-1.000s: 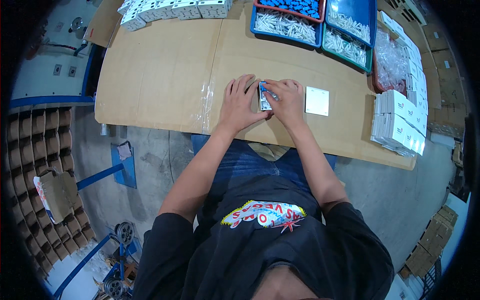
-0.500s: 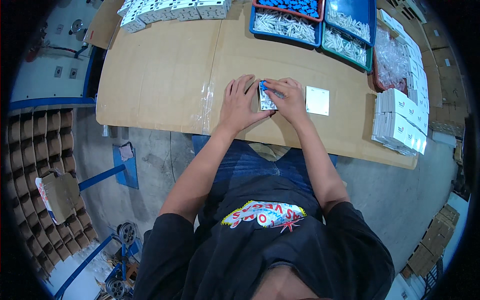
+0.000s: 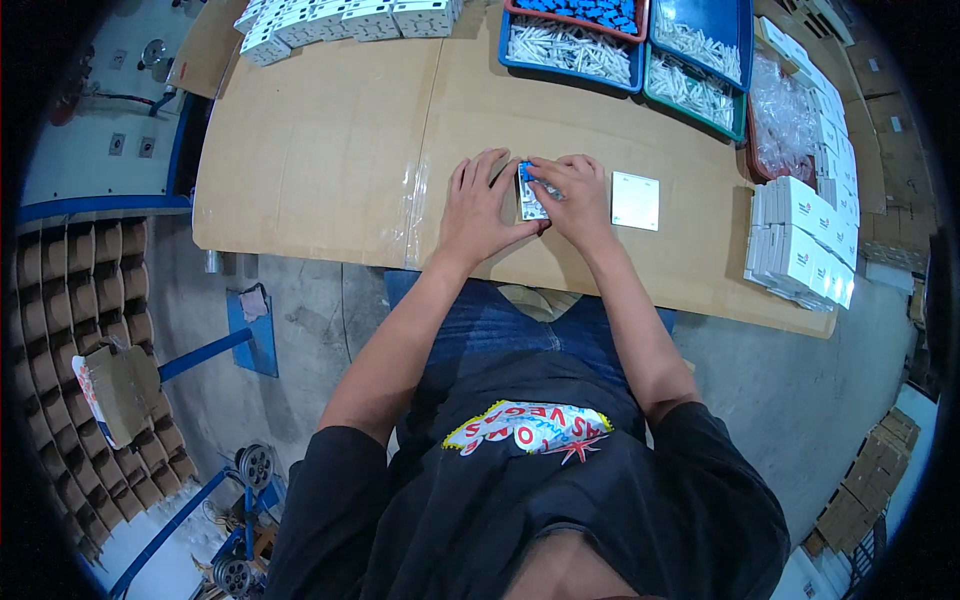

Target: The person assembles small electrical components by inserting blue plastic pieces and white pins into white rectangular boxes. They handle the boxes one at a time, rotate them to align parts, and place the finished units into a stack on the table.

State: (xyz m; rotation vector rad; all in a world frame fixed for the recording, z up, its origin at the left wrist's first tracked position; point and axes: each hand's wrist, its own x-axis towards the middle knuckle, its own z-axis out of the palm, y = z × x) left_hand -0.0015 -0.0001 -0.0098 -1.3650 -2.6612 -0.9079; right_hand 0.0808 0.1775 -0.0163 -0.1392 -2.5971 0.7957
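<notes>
A small shallow white box (image 3: 532, 207) with several small parts in it lies on the cardboard-covered table, between my hands. My left hand (image 3: 480, 213) braces it, fingers along its left side and the thumb at its near edge. Reaching over from the right, my right hand (image 3: 573, 197) has its index finger and thumb bent together at a small blue piece (image 3: 527, 172) at the box's far end. The fingers partly hide the piece and the box's right side. Just right of that hand lies a flat white square panel (image 3: 635, 202).
Blue tray (image 3: 571, 76) and green tray (image 3: 738, 118) hold small white parts; a red tray (image 3: 575, 23) holds blue pieces. Stacked white boxes (image 3: 797, 240) stand at the right, with clear plastic bags (image 3: 782, 118) behind. More white boxes (image 3: 350, 20) line the far left edge.
My right hand has shifted very slightly over the box, its fingers still at the blue piece. My left hand stays about where it was.
</notes>
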